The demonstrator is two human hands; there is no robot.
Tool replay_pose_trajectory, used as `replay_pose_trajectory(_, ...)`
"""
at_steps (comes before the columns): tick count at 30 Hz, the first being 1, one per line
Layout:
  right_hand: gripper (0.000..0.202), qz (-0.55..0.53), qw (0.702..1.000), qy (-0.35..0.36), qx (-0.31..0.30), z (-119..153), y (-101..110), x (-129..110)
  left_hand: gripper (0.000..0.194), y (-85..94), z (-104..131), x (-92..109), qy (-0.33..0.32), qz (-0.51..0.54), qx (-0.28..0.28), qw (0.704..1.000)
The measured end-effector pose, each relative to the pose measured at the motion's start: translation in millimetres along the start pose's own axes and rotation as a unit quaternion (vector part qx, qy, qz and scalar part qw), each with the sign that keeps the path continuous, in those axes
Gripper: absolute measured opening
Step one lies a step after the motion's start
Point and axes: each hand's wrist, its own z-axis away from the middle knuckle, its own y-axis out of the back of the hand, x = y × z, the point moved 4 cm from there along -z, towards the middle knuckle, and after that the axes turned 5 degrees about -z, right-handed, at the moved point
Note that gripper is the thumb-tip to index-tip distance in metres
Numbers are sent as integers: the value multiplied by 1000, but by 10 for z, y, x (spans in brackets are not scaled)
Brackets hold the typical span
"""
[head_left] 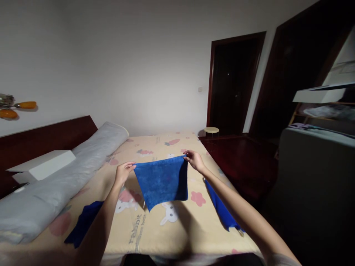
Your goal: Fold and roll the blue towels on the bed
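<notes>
A blue cloth hangs in the air above the bed, stretched by its two upper corners. My left hand pinches its left corner and my right hand pinches its right corner. The lower edge of the cloth hangs slanted, with a point low on the left. Two other blue cloths lie on the cream cartoon-print sheet: one under my left forearm, another under my right forearm near the bed's right edge.
A long grey bolster lies along the bed's left side against a dark wooden headboard, with a white box on it. To the right are dark red flooring, a small round stool, dark doorways and a grey cabinet.
</notes>
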Motion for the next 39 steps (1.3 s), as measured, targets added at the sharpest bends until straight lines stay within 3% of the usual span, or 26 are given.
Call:
replay_pose_trajectory(5,11,76,996,43,-34,-17,12,-95,30,-15,-77,13,-56,-73,-6,996)
replay_pose_trajectory(13,27,171,979,92,-64,27,73,-210,27,11,-54,123,-133,-136,-19,981)
replay_pose_trajectory(20,34,214,969,90,-79,40,160,-143,32,8,4,220,-152,-151,-52,976)
replay_pose_trajectory(27,45,201,971,77,-100,30,225,-105,36,9,3,178,-124,-123,-88,981)
replay_pose_trajectory(33,52,139,983,47,-111,43,233,-103,39,26,-51,32,-41,-73,-105,991)
replay_pose_trajectory(39,59,52,996,-42,-66,13,27,227,45,-180,-66,-232,64,-13,-101,993)
